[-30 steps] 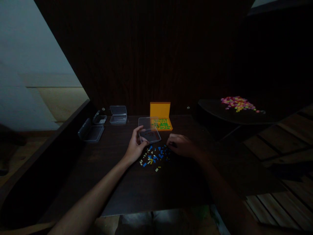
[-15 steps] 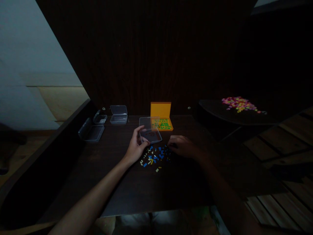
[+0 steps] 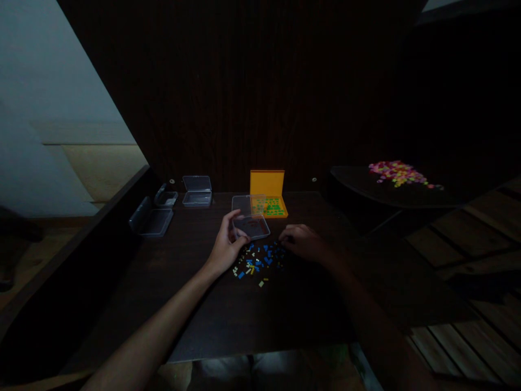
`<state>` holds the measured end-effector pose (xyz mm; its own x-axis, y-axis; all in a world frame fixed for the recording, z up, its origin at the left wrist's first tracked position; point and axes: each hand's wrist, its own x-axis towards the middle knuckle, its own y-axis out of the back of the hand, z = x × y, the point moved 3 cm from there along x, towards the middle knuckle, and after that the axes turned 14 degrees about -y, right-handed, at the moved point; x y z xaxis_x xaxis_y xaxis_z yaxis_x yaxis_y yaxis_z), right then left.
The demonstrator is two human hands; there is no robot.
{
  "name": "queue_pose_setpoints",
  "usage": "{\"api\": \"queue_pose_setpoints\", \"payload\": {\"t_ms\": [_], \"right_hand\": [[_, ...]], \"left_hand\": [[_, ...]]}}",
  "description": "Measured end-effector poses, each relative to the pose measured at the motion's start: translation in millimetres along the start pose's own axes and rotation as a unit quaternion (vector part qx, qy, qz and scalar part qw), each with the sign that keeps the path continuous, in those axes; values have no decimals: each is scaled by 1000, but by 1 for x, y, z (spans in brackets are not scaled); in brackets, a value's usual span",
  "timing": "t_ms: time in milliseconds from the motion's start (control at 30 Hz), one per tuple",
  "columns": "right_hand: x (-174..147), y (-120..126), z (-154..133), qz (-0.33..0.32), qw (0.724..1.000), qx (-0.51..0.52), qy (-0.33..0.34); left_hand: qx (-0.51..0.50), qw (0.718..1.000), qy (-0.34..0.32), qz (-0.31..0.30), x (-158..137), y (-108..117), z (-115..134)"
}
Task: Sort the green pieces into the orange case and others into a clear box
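My left hand [image 3: 228, 241] grips the left side of a clear plastic box [image 3: 253, 236], thumb at its near corner and fingers along its edge. The box's lid stands raised at the back, and some small reddish-brown pieces lie inside. My right hand [image 3: 299, 240] is at the right edge of a scattered pile of small toy bricks [image 3: 267, 260] in blue, white and yellow. Its fingers are curled together, and anything between them is too small and dark to make out. Behind the clear box, an open yellow case [image 3: 267, 182] holds green pieces.
Three open clear boxes stand at the left: one at the back [image 3: 197, 200], a small one [image 3: 166, 199] and a larger one [image 3: 157, 222]. A raised side panel [image 3: 81, 260] borders the table on the left. Pink and yellow pieces [image 3: 401, 172] are heaped on a shelf at right.
Almost nothing differs. My right hand has shifted very slightly at the pile's right edge, while my left hand keeps its grip on the clear box.
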<state>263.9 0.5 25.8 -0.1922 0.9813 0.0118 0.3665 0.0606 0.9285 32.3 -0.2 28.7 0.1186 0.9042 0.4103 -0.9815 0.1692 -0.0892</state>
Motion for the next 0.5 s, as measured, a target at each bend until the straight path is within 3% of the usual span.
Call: {"api": "queue_pose_setpoints", "payload": {"t_ms": [100, 233, 400, 500], "right_hand": [[2, 3, -1, 15, 1000, 21, -9], [4, 15, -8, 15, 992, 125, -2], [3, 32, -15, 98, 963, 252, -14], [2, 31, -16, 72, 944, 318, -53]], "left_hand": [[2, 1000, 2, 1, 0, 0, 0], [-2, 1000, 1, -6, -2, -2, 2], [-2, 1000, 7, -14, -6, -6, 4], [-9, 1000, 13, -24, -9, -11, 4]]}}
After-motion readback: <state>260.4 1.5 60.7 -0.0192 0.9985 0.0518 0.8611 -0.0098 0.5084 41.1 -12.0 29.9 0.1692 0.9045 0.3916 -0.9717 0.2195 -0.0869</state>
